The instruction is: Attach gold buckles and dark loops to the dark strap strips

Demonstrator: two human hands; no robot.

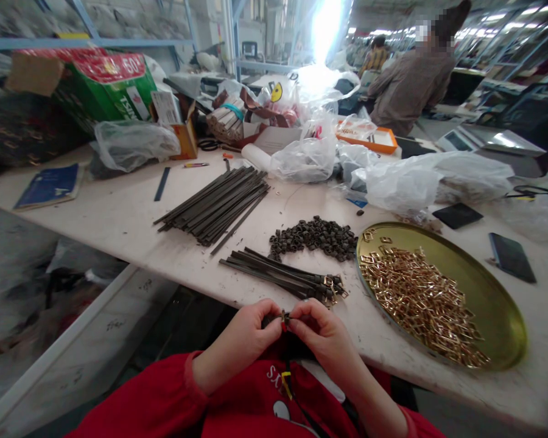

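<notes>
Just off the table's front edge, my left hand (259, 323) and my right hand (320, 328) meet fingertip to fingertip, both closed in a pinch. Between them is a small gold buckle (284, 317) on a dark strap, mostly covered by my fingers. Beyond my hands lies a bundle of dark straps with gold buckles (278, 275) at their right ends. Behind it is a heap of small dark strap loops (313, 237). A larger stack of plain dark straps (217, 205) lies farther left. To the right, a round gold tray (493, 304) holds a pile of gold buckles (422, 298).
Plastic bags (402, 182), an orange box (369, 140) and a green carton (105, 85) line the table's back. A blue booklet (50, 185) lies left; a phone (511, 257) lies right. A person (411, 79) is beyond the table. An open drawer (95, 334) juts out at lower left.
</notes>
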